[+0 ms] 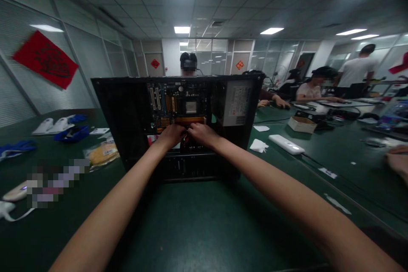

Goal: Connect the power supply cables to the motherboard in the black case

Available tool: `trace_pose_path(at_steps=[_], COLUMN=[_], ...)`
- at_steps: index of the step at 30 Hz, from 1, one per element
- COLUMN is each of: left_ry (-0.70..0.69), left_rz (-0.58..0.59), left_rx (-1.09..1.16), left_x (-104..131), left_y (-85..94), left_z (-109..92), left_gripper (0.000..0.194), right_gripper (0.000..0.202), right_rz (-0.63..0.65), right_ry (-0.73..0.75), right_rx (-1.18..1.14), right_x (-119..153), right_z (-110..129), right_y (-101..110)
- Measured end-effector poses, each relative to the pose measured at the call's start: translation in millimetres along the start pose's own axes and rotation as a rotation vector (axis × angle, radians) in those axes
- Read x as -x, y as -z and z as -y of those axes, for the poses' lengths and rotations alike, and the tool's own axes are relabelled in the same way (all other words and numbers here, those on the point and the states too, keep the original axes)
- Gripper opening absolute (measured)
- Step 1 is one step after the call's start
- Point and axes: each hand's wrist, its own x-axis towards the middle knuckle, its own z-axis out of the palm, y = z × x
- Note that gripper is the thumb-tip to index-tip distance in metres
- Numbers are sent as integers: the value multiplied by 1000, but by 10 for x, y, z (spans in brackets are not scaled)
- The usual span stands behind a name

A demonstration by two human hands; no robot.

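Observation:
An open black computer case (110,106) stands upright on the green table, its open side towards me. Inside it I see a motherboard (164,93) with a square silver processor (191,107) and, on the right, a power supply (237,104) with a white label. My left hand (172,136) and my right hand (204,134) reach in side by side below the processor, close to an orange-brown strip at the board's lower edge. The fingers of both are curled, their tips nearly meeting over dark parts and cables. What they grip is too small and dark to make out.
Left on the table (188,225) are a blue tray (72,133), a bagged yellowish item (103,153) and blue gloves (15,148). To the right lie crumpled tissue (259,145), a white power strip (286,144) and a cardboard box (301,125). Other people sit across and to the right.

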Motion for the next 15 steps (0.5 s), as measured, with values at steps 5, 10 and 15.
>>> trace_pose_path(at_steps=[5,10,15], left_ry=[-21,-60,-84], left_rz=[-1,16,30], left_rx=[2,4,15], left_x=[-13,12,19], left_y=[-9,14,37], left_z=[12,4,-9], left_gripper=[22,23,26], right_gripper=[36,36,35], right_rz=[6,8,-22], right_ry=[28,58,51], right_rx=[49,59,40], right_x=[-8,-37,-34], right_z=[36,38,0], right_y=[77,63,-1])
